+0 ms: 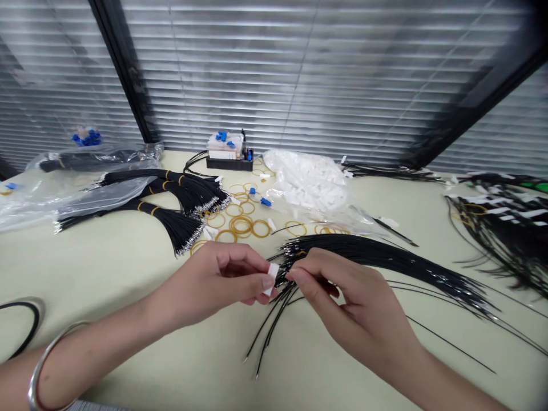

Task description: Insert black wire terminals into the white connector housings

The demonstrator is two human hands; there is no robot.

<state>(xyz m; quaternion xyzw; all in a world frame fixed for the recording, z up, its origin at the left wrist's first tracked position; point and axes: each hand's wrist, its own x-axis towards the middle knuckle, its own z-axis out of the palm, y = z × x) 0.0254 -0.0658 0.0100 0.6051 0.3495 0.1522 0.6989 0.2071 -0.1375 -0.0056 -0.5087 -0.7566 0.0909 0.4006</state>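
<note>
Between the thumb and fingers of my left hand (233, 277) is a small white plastic connector housing (271, 278). Close to its right side, my right hand (346, 297) pinches with thumb and forefinger, seemingly on the tip of a thin black wire that is mostly hidden. A large bundle of black wires (385, 254) with metal terminals on the ends lies just behind my right hand. Several loose wire ends (266, 331) fan out on the table beneath both hands.
Tied black wire bundles (171, 220) lie at the left. Yellow rubber bands (242, 227) are scattered mid-table, beside a clear bag of white housings (306, 180). A black tray (230, 164) stands at the back. More wires with white connectors (514, 214) lie at the right.
</note>
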